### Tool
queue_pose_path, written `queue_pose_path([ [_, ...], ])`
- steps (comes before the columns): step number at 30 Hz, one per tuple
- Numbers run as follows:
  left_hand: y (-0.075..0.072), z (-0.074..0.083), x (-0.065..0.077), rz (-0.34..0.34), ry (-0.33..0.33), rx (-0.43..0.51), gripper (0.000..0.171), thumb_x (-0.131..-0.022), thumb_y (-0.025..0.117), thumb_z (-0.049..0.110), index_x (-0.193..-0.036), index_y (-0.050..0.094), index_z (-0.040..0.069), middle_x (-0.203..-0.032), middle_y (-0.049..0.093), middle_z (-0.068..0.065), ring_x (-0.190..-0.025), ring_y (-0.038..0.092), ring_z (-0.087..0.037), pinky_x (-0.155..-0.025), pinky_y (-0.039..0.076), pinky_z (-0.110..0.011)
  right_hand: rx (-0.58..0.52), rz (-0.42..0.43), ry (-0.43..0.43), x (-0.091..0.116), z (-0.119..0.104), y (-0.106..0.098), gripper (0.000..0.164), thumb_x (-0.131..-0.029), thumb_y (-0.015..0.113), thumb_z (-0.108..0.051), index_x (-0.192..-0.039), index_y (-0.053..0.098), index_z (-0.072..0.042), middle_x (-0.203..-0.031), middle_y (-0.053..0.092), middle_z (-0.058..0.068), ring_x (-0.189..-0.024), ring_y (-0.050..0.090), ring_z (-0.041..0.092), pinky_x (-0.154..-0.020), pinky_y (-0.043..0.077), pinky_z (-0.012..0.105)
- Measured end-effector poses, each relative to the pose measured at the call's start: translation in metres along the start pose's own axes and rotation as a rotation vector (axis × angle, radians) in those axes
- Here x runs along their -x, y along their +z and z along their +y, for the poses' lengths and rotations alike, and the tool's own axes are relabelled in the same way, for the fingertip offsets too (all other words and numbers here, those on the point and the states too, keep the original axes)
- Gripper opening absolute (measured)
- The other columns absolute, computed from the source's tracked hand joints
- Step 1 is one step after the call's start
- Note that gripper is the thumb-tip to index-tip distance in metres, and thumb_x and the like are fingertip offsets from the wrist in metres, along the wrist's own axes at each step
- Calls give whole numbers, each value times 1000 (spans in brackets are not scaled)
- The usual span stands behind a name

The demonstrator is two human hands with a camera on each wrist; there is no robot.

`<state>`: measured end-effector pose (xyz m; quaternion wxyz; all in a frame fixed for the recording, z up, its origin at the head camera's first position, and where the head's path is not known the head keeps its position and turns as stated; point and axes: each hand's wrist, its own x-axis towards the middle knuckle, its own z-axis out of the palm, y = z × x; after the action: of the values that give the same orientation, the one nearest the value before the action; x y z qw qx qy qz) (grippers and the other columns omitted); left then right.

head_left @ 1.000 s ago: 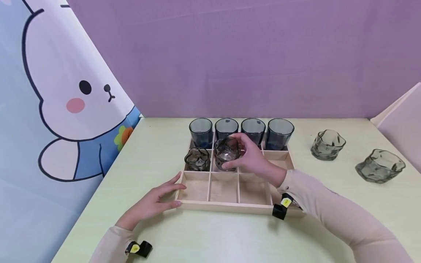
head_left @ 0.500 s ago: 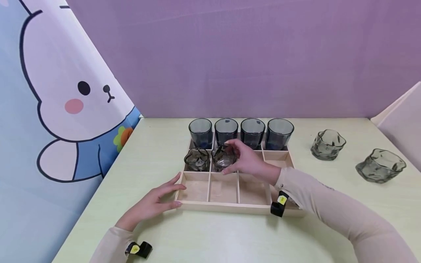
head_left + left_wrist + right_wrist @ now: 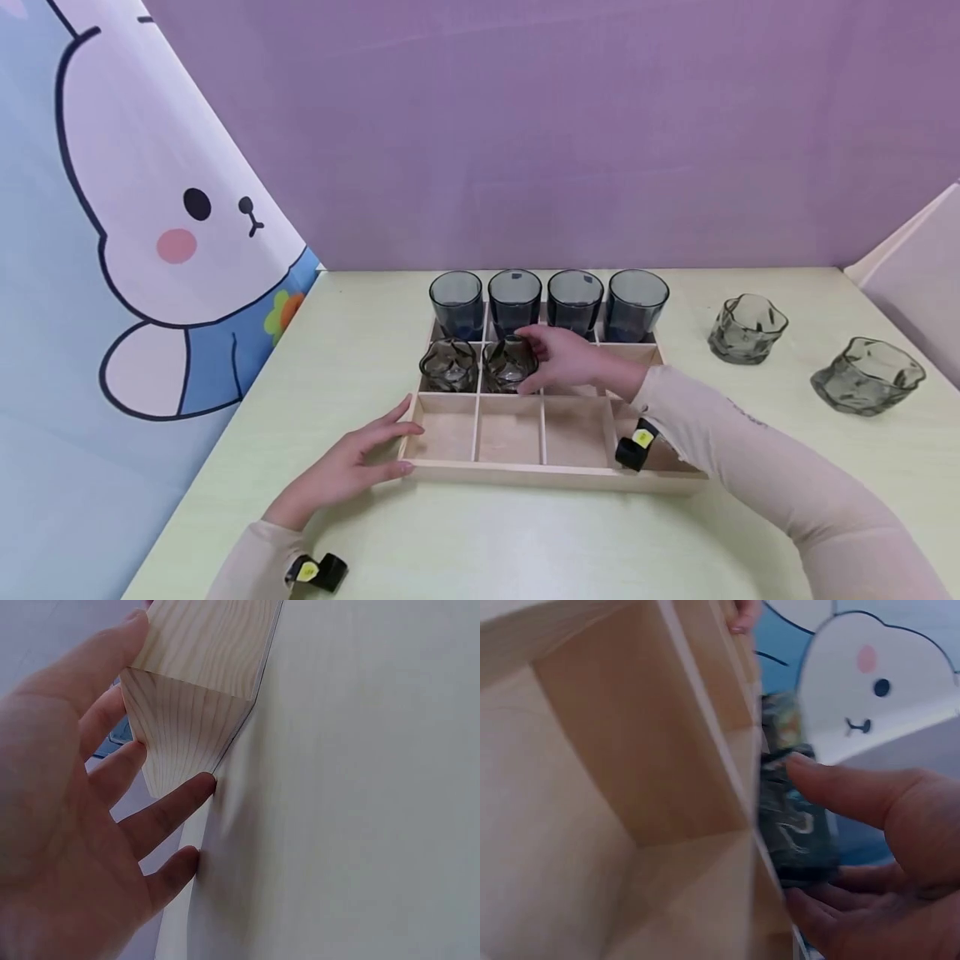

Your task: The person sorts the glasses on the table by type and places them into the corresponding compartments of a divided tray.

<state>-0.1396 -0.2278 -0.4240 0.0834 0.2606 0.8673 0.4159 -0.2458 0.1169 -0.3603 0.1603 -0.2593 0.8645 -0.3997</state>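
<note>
A wavy, smoky-dark glass tumbler (image 3: pixel 510 364) stands in the second compartment of the middle row of a wooden divided tray (image 3: pixel 510 475). My right hand (image 3: pixel 570 362) holds it from the right side, thumb in front and fingers behind. In the right wrist view, the thumb and fingers lie at opposite edges of the blurred glass. A matching wavy glass (image 3: pixel 448 365) occupies the compartment to its left. My left hand (image 3: pixel 352 462) rests against the tray's front left corner, fingers spread. The left wrist view shows its fairly straight fingers touching the wooden tray corner (image 3: pixel 187 705).
Several taller blue-grey glasses (image 3: pixel 575 302) fill the tray's back row. Two more wavy glasses, one nearer the back (image 3: pixel 747 329) and one farther right (image 3: pixel 867 377), stand on the table to the right of the tray. A purple cloth (image 3: pixel 570 133) hangs behind.
The held wavy glass has come down into its compartment beside the first one. In the last half second, my right hand has shifted slightly right while the glass stays put. The left hand is still.
</note>
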Motion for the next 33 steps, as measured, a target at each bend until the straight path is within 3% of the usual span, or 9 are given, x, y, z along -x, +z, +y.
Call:
queue_pose_path([
  [5,0,-1,0,5,21,-11,44,-92,73,25,-133,62,16,-161,26,-13,-143,28,-42,-111,24,-64,-104,-78,-9,5,3,-11,88,-80,82,-11,-149,31,10,-145,42,33,-133,43,44,-110,38,48],
  [13,1,-3,1,9,-9,-2,45,-91,73,29,-134,62,19,-162,24,-9,-145,26,-39,-112,23,-62,-205,-103,-65,24,5,-20,85,-87,77,-9,-152,24,8,-146,39,36,-131,44,49,-109,37,54],
  [27,-1,0,1,8,4,4,45,-91,74,26,-134,62,17,-162,24,-10,-145,25,-39,-112,23,-62,-288,-10,-140,72,19,-39,77,-90,71,0,-150,23,9,-138,47,35,-125,50,48,-101,46,51],
  [33,0,1,1,10,10,-2,44,-91,74,25,-133,62,16,-161,25,-11,-144,26,-40,-111,23,-64,-295,23,-139,86,31,-45,77,-89,70,3,-150,23,7,-137,47,35,-123,51,48,-99,49,41],
])
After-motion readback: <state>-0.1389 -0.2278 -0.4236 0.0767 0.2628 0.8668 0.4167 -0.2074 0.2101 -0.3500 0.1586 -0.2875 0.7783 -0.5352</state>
